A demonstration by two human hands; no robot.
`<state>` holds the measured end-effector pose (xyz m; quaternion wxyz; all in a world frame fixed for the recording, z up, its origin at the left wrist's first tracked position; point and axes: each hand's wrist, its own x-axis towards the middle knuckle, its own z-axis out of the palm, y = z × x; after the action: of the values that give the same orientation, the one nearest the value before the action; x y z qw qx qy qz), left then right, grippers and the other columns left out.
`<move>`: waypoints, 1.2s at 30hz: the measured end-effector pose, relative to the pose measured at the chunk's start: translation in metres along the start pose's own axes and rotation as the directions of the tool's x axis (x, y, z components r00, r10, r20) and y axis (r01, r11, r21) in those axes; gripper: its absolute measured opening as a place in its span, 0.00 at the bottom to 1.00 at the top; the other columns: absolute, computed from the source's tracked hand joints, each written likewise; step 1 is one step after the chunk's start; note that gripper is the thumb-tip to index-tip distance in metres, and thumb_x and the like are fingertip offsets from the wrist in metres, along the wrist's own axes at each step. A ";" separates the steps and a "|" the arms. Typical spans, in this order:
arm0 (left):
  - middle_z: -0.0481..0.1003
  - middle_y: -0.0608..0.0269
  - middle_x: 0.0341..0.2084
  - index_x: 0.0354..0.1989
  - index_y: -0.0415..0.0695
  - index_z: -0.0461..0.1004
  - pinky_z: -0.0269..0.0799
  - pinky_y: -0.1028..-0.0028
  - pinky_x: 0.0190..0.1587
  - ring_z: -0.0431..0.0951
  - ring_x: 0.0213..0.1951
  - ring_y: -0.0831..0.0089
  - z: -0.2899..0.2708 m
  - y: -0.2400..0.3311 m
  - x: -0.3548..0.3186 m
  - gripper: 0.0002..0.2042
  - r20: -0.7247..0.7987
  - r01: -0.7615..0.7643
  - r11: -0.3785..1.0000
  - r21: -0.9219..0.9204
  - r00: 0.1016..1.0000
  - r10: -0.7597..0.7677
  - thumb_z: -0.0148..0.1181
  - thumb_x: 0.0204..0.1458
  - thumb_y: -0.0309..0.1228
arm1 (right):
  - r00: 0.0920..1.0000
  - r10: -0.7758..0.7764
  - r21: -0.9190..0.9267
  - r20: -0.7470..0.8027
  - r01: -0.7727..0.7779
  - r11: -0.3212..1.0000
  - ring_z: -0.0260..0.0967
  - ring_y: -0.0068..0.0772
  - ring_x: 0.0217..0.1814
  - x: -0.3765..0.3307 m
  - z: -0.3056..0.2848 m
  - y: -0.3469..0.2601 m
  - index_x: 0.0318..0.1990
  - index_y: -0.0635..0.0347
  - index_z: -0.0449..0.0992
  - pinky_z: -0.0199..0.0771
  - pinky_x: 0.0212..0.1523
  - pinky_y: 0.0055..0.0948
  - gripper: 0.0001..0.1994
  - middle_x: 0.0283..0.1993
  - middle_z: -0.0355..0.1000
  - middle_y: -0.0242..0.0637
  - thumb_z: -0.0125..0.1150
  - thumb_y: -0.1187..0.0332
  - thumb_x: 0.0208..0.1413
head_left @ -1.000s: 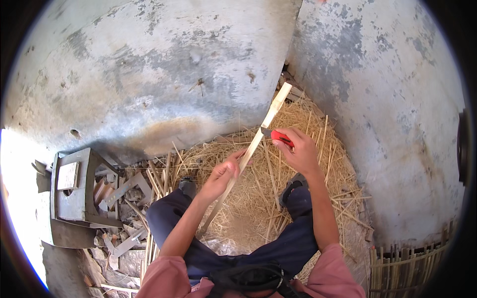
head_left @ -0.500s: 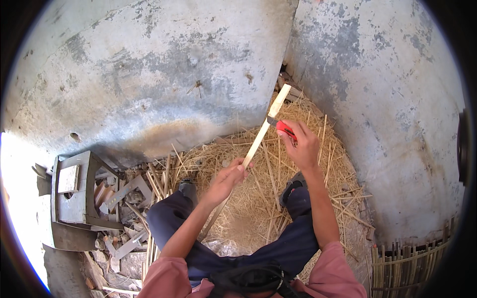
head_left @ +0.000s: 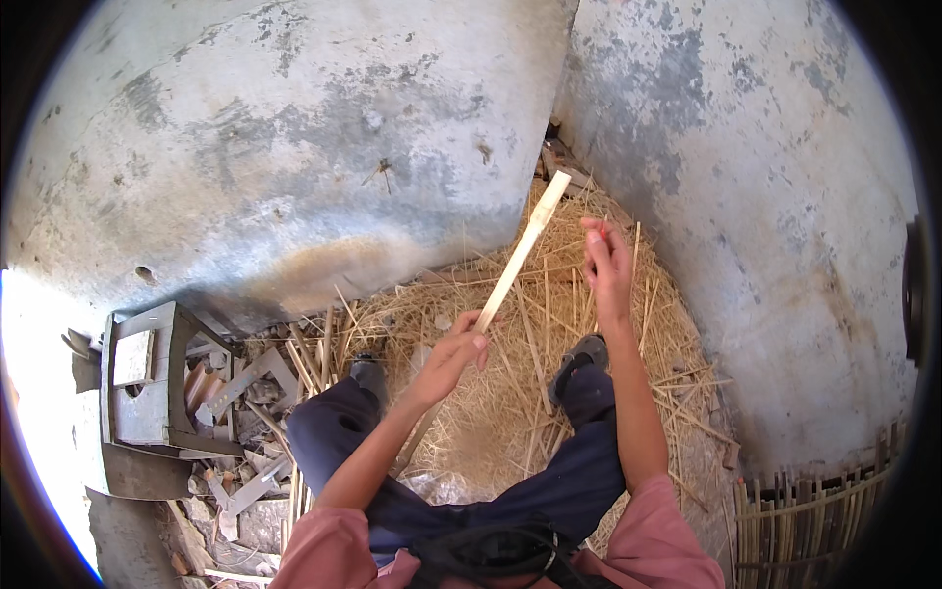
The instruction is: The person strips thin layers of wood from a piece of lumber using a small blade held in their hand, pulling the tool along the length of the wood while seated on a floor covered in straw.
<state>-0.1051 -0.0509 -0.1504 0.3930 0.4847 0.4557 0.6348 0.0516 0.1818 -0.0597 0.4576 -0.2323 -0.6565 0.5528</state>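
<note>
Pale wood strip (head_left: 515,265) slants up-right over the straw (head_left: 500,398), its top end free, walls (head_left: 412,108) beyond; open room is btwn strip & R hand (head_left: 608,263). L hand (head_left: 451,361) grips strip's mid part, forearm reaching fwd; R hand curls around a red tool (head_left: 602,232), mostly hidden.

Short pink sleeves (head_left: 326,548), navy trousers (head_left: 339,432), dark shoes (head_left: 369,376)

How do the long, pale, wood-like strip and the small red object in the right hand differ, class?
Colour: the long, pale, wood-like strip is yellowish; the small red object is red.
Visibility: the strip shows much of its length; the red object is mostly hidden.
Hold: the left hand holds the strip, the right hand the red object.
Shared: both are held one-handed.
</note>
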 end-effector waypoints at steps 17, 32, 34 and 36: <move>0.50 0.53 0.73 0.78 0.57 0.55 0.53 0.52 0.77 0.53 0.76 0.51 -0.020 0.032 -0.002 0.63 0.046 0.002 0.868 0.497 0.999 -0.029 0.91 0.29 0.43 | 0.985 0.048 -0.274 0.167 0.000 0.962 0.74 0.19 0.42 -0.029 0.020 0.000 0.55 0.59 0.82 0.72 0.44 0.23 0.16 0.41 0.79 0.29 0.65 0.59 0.67; 0.66 0.59 0.66 0.76 0.49 0.57 0.74 0.66 0.64 0.68 0.67 0.65 -0.024 0.019 0.001 0.38 -0.022 0.036 0.960 0.279 0.999 -0.031 0.53 0.58 0.09 | 0.967 0.154 -0.038 0.204 -0.149 0.988 0.75 0.21 0.46 -0.063 0.063 0.028 0.56 0.64 0.79 0.73 0.50 0.24 0.18 0.45 0.79 0.34 0.71 0.63 0.63; 0.68 0.59 0.65 0.76 0.49 0.57 0.75 0.66 0.64 0.71 0.65 0.67 -0.023 0.019 0.000 0.37 -0.053 0.053 0.972 0.228 0.998 -0.042 0.54 0.58 0.09 | 0.989 0.118 0.018 0.091 -0.120 0.993 0.75 0.21 0.46 -0.067 0.071 0.032 0.55 0.65 0.79 0.73 0.50 0.24 0.18 0.44 0.79 0.35 0.71 0.63 0.63; 0.68 0.58 0.65 0.76 0.49 0.57 0.75 0.66 0.64 0.72 0.64 0.67 -0.023 0.021 -0.001 0.36 -0.065 0.060 0.975 0.213 0.997 -0.047 0.55 0.59 0.10 | 0.971 0.200 -0.021 0.129 -0.199 0.980 0.75 0.21 0.46 -0.065 0.070 0.030 0.54 0.66 0.80 0.73 0.50 0.26 0.18 0.44 0.80 0.36 0.72 0.64 0.63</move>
<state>-0.1286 -0.0624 -0.1333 0.3414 0.4929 0.5460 0.5852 0.0168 0.1014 -0.1082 0.3549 -0.2621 -0.6607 0.6073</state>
